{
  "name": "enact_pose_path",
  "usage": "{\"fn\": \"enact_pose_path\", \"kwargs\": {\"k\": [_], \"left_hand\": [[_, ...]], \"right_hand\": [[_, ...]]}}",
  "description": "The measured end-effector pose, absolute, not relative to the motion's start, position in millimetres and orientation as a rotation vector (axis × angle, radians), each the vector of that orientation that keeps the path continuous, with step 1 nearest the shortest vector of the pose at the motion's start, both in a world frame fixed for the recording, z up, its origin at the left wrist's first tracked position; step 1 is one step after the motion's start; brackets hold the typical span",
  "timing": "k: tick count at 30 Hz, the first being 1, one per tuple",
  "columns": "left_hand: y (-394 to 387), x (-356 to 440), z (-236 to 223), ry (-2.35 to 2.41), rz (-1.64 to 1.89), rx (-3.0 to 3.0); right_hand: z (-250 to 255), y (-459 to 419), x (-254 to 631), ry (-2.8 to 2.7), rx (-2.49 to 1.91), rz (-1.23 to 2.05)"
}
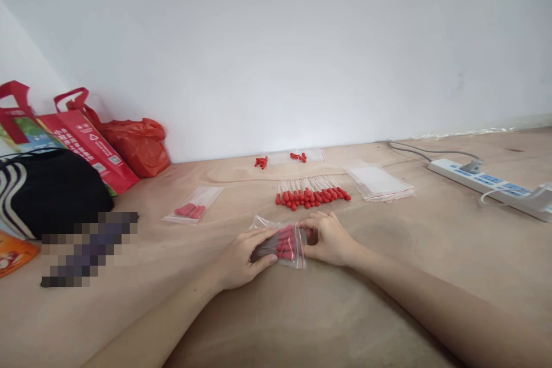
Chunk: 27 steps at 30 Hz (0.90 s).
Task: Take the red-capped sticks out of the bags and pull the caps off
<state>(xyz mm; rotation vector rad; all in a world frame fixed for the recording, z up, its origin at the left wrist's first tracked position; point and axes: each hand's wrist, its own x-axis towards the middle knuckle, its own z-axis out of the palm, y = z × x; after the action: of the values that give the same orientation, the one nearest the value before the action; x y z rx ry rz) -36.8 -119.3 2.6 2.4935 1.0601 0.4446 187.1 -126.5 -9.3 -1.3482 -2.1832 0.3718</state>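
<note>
In front of me lies a clear zip-lock bag [298, 253] with several red-tipped sticks [285, 241] inside, their red ends towards the zip edge on the right. My left hand [241, 257] holds the bag's left part, fingers along the top and thumb at the near side. At the zip edge, my right hand [331, 238] is closed, with thumb and fingertips on the strip. Just beyond the hands is a row of loose red-tipped white sticks [313, 196]. Another bag [209, 196] with red-tipped sticks lies flat to the left.
A stack of clear bags [379, 181] lies right of the loose sticks. Small red pieces [261, 162] are near the wall. A power strip [487, 181] with cables is at right. Red bags [138, 146], a black bag [56, 190] and a blurred dark item [90, 250] stand left.
</note>
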Motion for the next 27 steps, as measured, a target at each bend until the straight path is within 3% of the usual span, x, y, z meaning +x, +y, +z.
{"fn": "enact_pose_path", "kwargs": {"k": [9, 27], "left_hand": [[-119, -28, -2, 1.083, 0.6, 2.461], [-121, -27, -4, 1.035, 0.592, 2.487]], "right_hand": [[-5, -126, 194, -2.088, -1.125, 0.869], [-10, -128, 178, -1.935, -1.181, 1.028]]}}
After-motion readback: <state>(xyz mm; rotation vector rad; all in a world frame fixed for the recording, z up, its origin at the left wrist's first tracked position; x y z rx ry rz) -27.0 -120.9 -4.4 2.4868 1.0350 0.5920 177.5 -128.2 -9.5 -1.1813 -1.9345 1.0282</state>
